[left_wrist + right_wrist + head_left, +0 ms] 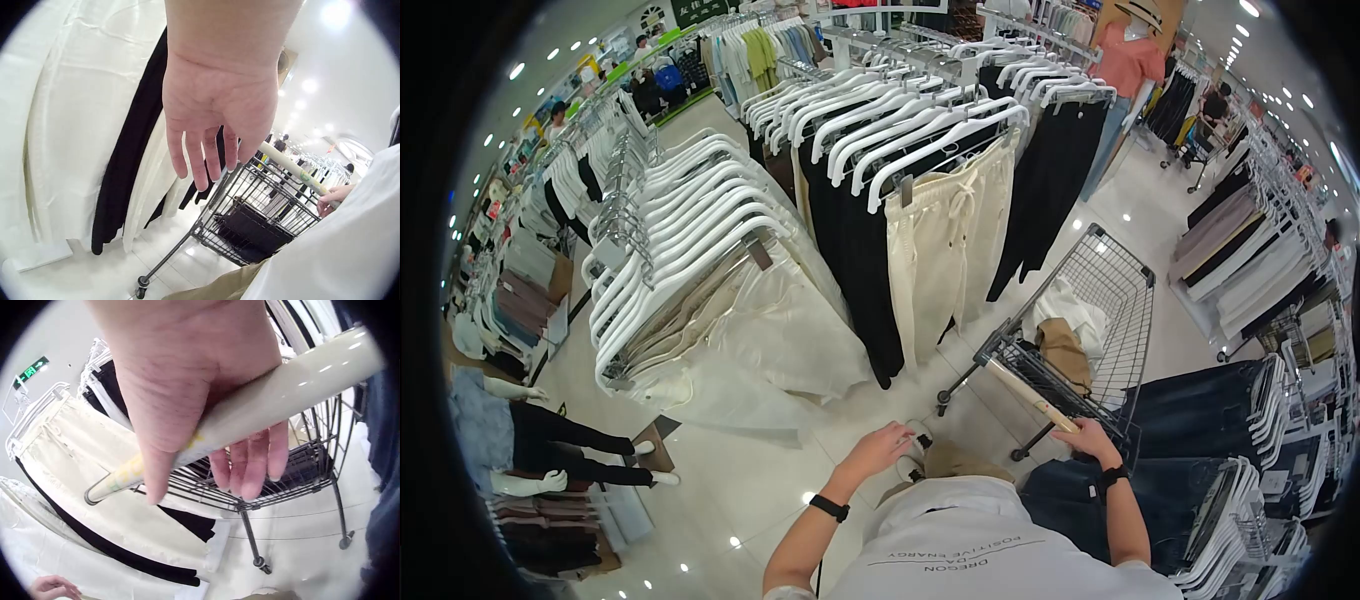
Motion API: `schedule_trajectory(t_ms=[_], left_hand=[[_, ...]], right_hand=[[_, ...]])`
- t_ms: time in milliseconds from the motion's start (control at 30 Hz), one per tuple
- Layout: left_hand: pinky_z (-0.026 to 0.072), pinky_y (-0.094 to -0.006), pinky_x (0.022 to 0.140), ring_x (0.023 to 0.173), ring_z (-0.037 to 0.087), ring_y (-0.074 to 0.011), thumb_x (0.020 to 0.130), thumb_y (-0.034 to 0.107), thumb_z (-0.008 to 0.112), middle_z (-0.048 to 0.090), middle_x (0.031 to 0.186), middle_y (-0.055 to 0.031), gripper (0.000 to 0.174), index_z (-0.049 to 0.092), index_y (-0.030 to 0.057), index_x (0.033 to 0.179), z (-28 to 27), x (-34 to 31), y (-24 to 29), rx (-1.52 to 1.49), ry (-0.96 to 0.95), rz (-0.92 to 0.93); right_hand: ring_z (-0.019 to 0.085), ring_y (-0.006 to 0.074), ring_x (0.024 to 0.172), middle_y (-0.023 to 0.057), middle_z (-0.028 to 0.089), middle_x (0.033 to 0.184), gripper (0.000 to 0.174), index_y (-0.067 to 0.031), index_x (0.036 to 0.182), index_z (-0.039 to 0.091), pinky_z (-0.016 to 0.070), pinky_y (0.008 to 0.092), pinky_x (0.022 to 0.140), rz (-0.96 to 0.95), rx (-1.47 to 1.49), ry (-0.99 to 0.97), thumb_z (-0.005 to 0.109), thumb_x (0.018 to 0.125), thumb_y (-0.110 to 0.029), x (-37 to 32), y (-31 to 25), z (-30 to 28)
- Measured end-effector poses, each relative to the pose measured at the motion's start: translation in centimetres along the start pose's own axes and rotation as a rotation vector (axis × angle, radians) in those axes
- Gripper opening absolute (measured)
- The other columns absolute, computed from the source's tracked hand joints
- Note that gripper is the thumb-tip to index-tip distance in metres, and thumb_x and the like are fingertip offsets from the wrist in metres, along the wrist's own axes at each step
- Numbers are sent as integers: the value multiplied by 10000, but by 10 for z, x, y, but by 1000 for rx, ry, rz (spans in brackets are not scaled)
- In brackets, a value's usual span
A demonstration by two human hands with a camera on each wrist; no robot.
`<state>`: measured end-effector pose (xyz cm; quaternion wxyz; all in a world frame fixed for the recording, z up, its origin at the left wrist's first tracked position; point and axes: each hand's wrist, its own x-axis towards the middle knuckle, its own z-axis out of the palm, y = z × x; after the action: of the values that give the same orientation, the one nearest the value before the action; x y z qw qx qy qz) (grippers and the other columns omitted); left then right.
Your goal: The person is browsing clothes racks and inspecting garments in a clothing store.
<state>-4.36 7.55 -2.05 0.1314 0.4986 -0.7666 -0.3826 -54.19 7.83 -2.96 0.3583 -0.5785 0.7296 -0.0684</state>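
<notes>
My right hand [1088, 440] holds the pale bar handle [1025, 394] of a grey wire shopping cart [1138, 325]. In the right wrist view the thumb lies on one side of the handle [287, 394], with the fingers [253, 469] hanging over the other. White and brown cloth items [1062, 350] lie in the cart. My left hand [878, 450] is held out in front of my body, near the hanging cream trousers. The left wrist view shows that palm [219, 94] bare, its fingers loosely extended.
Racks of white hangers carry cream trousers [950, 240] and black trousers [855, 270] ahead, with pale garments [770, 310] to the left. Dark jeans [1200, 400] hang close on the right. A mannequin [540, 430] stands at the left; a person with another cart [1195, 145] is far right.
</notes>
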Motion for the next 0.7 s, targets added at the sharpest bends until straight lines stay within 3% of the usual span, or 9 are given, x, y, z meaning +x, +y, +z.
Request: schedule_trajectory(t_ms=[67,200,367,433,467,533,633,700], left_hand=[[555,-398,863,1009,693,-290,1018,198,602,641,1152,-138,247,644,61,1219,3,10,10,2,-2,31],[539,-398,899,1065,665,-292,1003,168,614,606,1208,-136,272,626,69,1256,9,40,27,17,10,185],[508,-429,981,1210,587,-329,976,158,648,532,1347,-141,387,585,103,1354,28,90,59,95,102,435],[437,-464,1109,1362,478,-372,953,176,679,459,1474,-169,557,492,113,1474,37,112,77,211,97,541],[437,-464,1109,1362,478,-372,953,176,679,459,1474,-169,557,492,113,1474,40,122,86,208,89,553],[304,-488,1225,1464,379,-353,945,235,687,411,1547,-185,684,392,82,1542,47,140,102,361,128,648],[240,-495,1258,1513,318,-334,932,271,700,369,1590,-187,761,348,44,1568,57,171,115,475,100,625],[243,-500,1256,1512,328,-331,894,288,730,410,1566,-173,792,374,30,1553,70,193,111,501,104,632]], right_hand=[[736,253,680,139,736,729,787,36,897,770,573,393,707,177,180,-117,765,732,-734,-7,3,-2],[721,279,656,147,694,642,766,45,755,759,562,409,690,109,-7,14,774,740,-720,-15,-4,-8],[716,287,661,162,694,660,788,46,802,760,553,408,687,113,23,1,767,732,-738,-14,0,-7],[703,280,651,159,687,654,784,43,810,760,549,399,680,108,-22,-11,763,738,-738,-10,2,-7],[688,285,641,157,678,647,788,42,806,757,545,397,672,87,-17,14,761,738,-743,-9,6,-4],[692,298,654,165,683,661,786,36,814,761,545,401,676,112,-11,-11,762,736,-745,-14,-8,-13],[701,338,700,192,702,713,776,20,840,776,546,416,690,136,-4,-37,765,729,-748,-15,-7,-17],[708,348,727,197,714,741,769,20,863,782,548,425,699,142,-19,-64,769,731,-738,-12,-4,-18]])
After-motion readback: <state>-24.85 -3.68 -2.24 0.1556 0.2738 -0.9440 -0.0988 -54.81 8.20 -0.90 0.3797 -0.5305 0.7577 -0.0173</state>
